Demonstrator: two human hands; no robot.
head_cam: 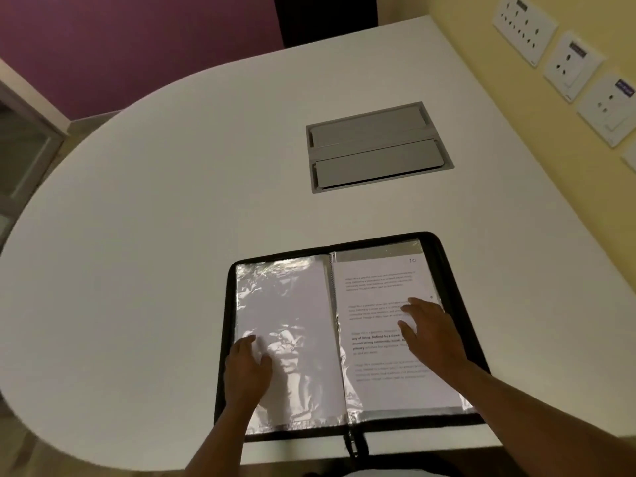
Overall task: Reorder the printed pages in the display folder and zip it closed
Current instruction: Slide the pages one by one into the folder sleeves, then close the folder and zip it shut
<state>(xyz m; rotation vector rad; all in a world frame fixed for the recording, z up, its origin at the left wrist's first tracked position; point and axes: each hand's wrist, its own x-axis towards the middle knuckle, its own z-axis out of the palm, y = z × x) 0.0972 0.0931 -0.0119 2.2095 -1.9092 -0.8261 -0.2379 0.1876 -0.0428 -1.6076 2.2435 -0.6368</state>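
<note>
— What could not be read? — The printed page [385,325] text was too blurred, and part of it lay hidden under the right hand [430,333]

— And below the hands? — Both forearms ran off the bottom edge

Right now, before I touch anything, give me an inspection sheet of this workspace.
Surface: white table, rounded far-left edge.
Job's things: folder lies open and unzipped near the front edge; printed page in the right sleeve, crinkled sleeve on the left looks blank.
Clutter: nothing seen.
Grips: left hand rests flat on the left sleeve; right hand rests flat on the printed page.
Cables: nothing seen; grey hatch set in the table is closed.
Surroundings: wall sockets at right, purple wall beyond.
</note>
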